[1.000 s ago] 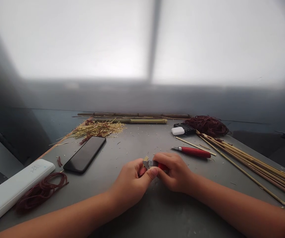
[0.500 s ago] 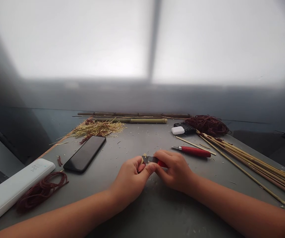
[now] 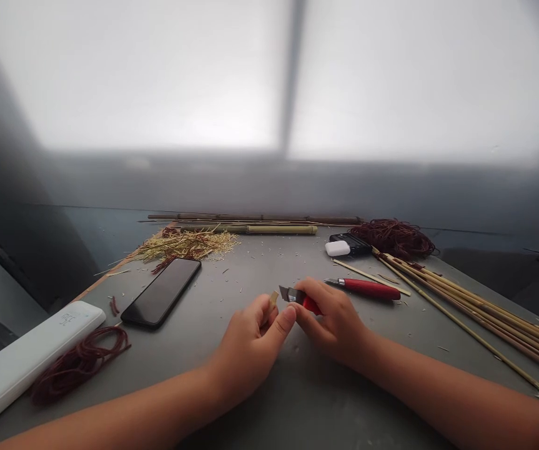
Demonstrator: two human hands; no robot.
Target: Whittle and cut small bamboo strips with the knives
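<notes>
While left hand (image 3: pixel 249 342) pinches small yellowish piece (image 3: pixel 273 298), right hand (image 3: pixel 335 320) curls around red-handled knife (image 3: pixel 293 295).

The red-handled metal cutter (image 3: pixel 292 294) has a grey blade; the small flat sliver (image 3: pixel 273 297) looks dull yellow, though it is mostly hidden. The slender craft knife (image 3: pixel 371 289) is red with a silvery blade. The rectangular phone (image 3: pixel 162 294) is black, the long plastic box (image 3: pixel 30 362) white with grey digits, the looped cord (image 3: pixel 79 369) dark maroon. Straw-yellow heaped shavings (image 3: pixel 187 244) are flecked maroon, thin bamboo sticks (image 3: pixel 478 308) tan with reddish-brown patches, and the flat grey tabletop (image 3: pixel 260 269) is edged orange-brown
</notes>
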